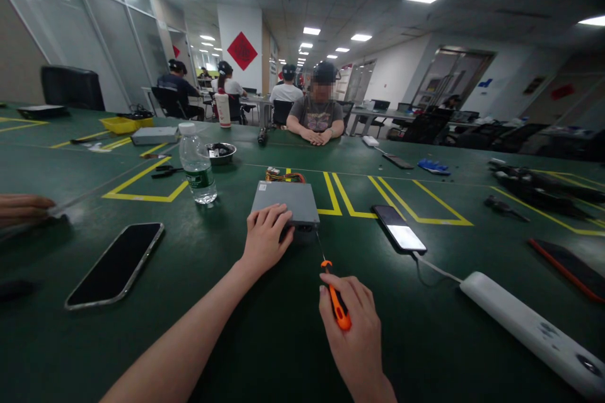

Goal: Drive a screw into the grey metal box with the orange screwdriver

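A grey metal box point(287, 200) with coloured wires at its far end lies on the green table in front of me. My left hand point(265, 240) rests on the box's near left corner, fingers curled over its edge. My right hand point(355, 327) is closed round an orange-handled screwdriver point(336, 302). The screwdriver's thin shaft points toward the near side of the box.
A dark phone point(116, 263) lies at the left and a lit phone point(398, 228) with a cable at the right, leading to a white power strip point(529, 327). A water bottle point(197, 165) stands left of the box. Another person's hand point(21, 209) shows at far left; a person sits across the table.
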Motion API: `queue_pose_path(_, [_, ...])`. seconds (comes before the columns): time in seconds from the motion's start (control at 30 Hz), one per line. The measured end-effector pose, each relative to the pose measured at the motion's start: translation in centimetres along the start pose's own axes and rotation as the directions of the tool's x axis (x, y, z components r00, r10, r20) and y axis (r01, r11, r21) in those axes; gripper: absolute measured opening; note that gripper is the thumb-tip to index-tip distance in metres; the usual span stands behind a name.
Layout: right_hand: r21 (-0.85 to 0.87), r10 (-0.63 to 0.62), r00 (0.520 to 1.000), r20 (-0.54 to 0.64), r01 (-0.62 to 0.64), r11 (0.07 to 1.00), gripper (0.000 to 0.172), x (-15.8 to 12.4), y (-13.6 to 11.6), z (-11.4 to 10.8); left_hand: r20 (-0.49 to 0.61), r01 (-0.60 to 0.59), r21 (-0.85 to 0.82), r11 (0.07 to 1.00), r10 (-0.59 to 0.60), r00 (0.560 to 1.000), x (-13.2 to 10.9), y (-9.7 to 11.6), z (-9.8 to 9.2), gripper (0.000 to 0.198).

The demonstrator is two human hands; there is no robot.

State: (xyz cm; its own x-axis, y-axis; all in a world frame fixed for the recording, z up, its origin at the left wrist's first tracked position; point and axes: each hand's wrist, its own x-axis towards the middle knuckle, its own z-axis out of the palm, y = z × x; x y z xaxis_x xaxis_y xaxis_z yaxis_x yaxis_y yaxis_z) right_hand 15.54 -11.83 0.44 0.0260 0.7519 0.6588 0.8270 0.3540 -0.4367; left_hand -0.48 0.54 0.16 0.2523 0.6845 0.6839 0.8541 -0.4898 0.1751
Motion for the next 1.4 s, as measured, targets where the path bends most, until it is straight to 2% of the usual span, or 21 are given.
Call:
queue_pose_path(0.5, [0.022,0.051,0.996,0.068,-0.053,0.998,0.018,0.0,0.1,0.5,0.023,-0.009,-0.002,1.0,0.009,1.0,-0.1,0.0,-0.2,0.026])
queue_pose_path(0.6, [0.044,0.107,0.992,0.072,-0.111,0.993,0.021,-0.2,0.0,0.6,0.024,-0.018,0.003,1.0,0.018,1.0,-0.1,-0.1,-0.2,0.028])
queue_pose_path(0.7, [0.086,0.211,0.977,0.033,-0.213,0.973,0.029,-0.6,0.0,1.0,0.03,-0.035,0.013,0.999,0.035,0.999,-0.2,-0.2,-0.2,0.029])
queue_pose_path(0.77, [0.107,0.244,0.97,0.003,-0.243,0.964,0.029,-0.8,0.1,1.2,0.035,-0.053,0.021,0.998,0.052,0.998,-0.2,-0.3,-0.2,0.031])
queue_pose_path(0.83, [0.096,0.199,0.98,-0.012,-0.197,0.976,0.022,-0.9,0.2,1.2,0.036,-0.065,0.031,0.997,0.064,0.997,-0.3,-0.3,-0.2,0.033])
queue_pose_path(0.9, [0.051,0.095,0.995,-0.019,-0.094,0.994,0.015,-0.8,0.2,1.0,0.029,-0.072,0.039,0.997,0.07,0.997,-0.3,-0.4,-0.2,0.035])
queue_pose_path(1.0, [-0.021,-0.009,1.0,-0.02,0.009,1.0,0.015,-0.6,0.2,0.4,0.016,-0.08,0.049,0.996,0.079,0.997,-0.3,-0.4,-0.2,0.036])
queue_pose_path(1.17, [-0.027,0.03,0.999,0.027,-0.029,0.999,0.021,0.3,0.4,-0.8,0.007,-0.094,0.051,0.994,0.094,0.996,-0.4,-0.4,-0.3,0.037])
queue_pose_path(1.3, [-0.006,0.127,0.992,-0.009,-0.127,0.992,0.024,0.4,0.7,-0.6,0.008,-0.096,0.058,0.994,0.095,0.995,-0.5,-0.5,-0.2,0.04])
queue_pose_path(1.4, [0.002,0.084,0.995,-0.054,-0.084,0.996,0.016,0.0,0.7,0.0,0.015,-0.104,0.072,0.992,0.104,0.995,-0.7,-0.6,-0.1,0.041])
